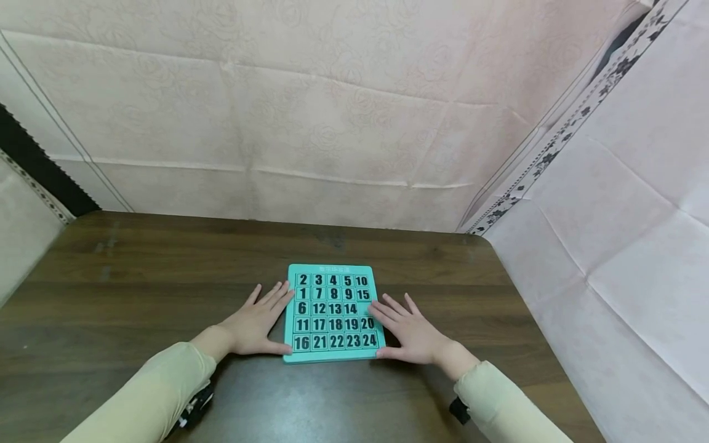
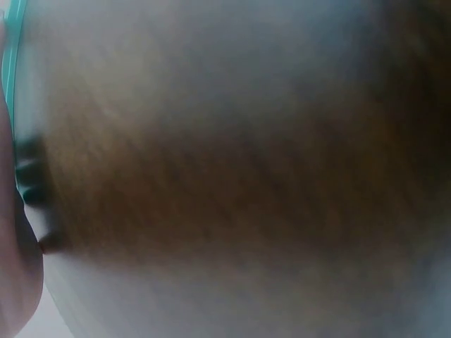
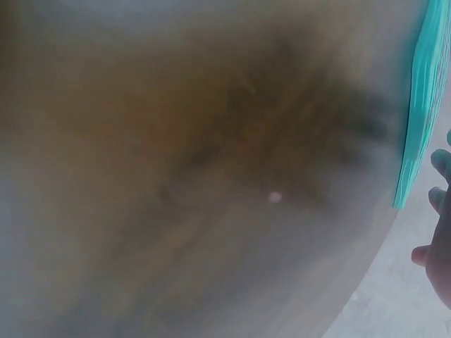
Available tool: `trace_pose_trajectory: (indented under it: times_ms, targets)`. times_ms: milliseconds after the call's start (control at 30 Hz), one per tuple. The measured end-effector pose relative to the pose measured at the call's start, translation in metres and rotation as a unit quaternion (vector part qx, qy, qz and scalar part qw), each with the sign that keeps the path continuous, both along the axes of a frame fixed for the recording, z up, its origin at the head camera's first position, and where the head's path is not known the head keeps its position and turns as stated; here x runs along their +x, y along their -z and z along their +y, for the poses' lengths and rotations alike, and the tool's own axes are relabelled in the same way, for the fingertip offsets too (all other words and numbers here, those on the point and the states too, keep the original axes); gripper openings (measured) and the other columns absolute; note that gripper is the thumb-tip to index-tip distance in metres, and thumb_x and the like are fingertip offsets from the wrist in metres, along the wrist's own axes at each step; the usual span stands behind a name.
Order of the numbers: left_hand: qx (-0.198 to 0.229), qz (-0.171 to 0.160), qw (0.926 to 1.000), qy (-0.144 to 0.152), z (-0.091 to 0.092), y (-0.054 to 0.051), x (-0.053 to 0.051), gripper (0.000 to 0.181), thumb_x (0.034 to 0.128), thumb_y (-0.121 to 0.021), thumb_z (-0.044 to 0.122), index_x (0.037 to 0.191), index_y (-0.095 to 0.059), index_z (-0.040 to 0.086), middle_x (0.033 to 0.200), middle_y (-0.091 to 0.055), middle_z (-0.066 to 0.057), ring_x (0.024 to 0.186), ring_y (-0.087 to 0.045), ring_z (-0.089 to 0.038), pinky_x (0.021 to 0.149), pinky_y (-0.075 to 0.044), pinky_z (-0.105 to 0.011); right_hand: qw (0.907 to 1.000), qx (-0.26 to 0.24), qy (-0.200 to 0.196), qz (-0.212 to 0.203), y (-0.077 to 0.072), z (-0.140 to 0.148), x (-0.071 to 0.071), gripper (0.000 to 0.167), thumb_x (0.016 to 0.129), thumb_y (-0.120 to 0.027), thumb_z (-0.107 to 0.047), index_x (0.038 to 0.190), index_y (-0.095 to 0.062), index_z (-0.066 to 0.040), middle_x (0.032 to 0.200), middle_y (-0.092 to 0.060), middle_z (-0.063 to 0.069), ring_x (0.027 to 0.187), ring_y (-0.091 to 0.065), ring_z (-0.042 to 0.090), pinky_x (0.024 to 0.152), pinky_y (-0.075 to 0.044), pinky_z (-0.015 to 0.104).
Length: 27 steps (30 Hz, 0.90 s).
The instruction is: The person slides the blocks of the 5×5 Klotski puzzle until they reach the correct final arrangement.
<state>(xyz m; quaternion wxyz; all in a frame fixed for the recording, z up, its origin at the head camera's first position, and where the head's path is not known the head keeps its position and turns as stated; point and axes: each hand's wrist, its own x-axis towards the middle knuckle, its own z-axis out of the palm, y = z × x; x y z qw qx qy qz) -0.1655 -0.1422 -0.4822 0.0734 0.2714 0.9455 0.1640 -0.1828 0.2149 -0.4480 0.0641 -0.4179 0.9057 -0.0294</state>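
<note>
A turquoise sliding number puzzle lies flat on the wooden table, its black-numbered tiles facing up. The gap among the tiles is at the right end of the middle row, beside 14. My left hand rests at the puzzle's left side, fingers extended and spread, with fingertips and thumb at the edge. On the opposite side, my right hand reaches its straight fingertips onto the right border near the gap, its thumb by the lower right corner. Only slivers of the puzzle's side show in the left wrist view and the right wrist view.
The dark brown table spreads around the puzzle. Pale patterned cloth hangs behind it, and more white cloth hangs along the right side. A black strap sits by the right sleeve.
</note>
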Motion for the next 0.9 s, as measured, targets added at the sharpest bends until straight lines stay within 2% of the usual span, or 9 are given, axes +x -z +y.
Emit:
trace_pose_trajectory:
  times_ms: [200,400,500,900]
  targets:
    - [-0.003,0.004,1.0000,0.003,0.000,0.001,0.000,0.111,0.0734,-0.047,0.080,0.150,-0.016,0.005,0.158,-0.008,-0.013,0.145,-0.011,-0.032,0.113,-0.005,-0.060,0.9993,0.011,0.030,-0.016,0.000,-0.007,-0.017,0.079,0.088,-0.048,-0.060,0.149,-0.025,-0.016,0.156,-0.022,0.006,0.145,-0.014,0.032,0.111,-0.006,0.064]
    - [-0.001,0.001,1.0000,0.004,0.002,-0.001,-0.001,0.111,0.0732,-0.047,0.080,0.150,-0.016,0.005,0.158,-0.007,-0.013,0.145,-0.010,-0.032,0.113,-0.005,-0.061,0.9975,0.022,0.054,-0.040,0.003,-0.011,-0.027,0.078,0.089,-0.045,-0.061,0.151,-0.020,-0.021,0.158,-0.017,0.000,0.147,-0.009,0.028,0.112,-0.003,0.063]
    - [-0.001,0.001,1.0000,0.005,0.002,-0.001,-0.001,0.112,0.0733,-0.047,0.080,0.150,-0.016,0.005,0.158,-0.007,-0.013,0.145,-0.010,-0.032,0.113,-0.005,-0.061,0.9969,0.028,0.058,-0.044,0.004,-0.011,-0.029,0.077,0.089,-0.044,-0.062,0.151,-0.018,-0.023,0.158,-0.017,-0.002,0.147,-0.008,0.027,0.112,-0.002,0.063]
    - [-0.007,0.001,1.0000,0.001,-0.001,0.003,-0.002,0.113,0.0726,-0.045,0.082,0.151,-0.014,0.006,0.158,-0.006,-0.012,0.146,-0.010,-0.031,0.113,-0.004,-0.061,0.9979,0.030,0.047,-0.032,0.003,-0.011,-0.019,0.077,0.088,-0.045,-0.063,0.150,-0.024,-0.022,0.156,-0.022,-0.002,0.146,-0.012,0.028,0.111,-0.006,0.064]
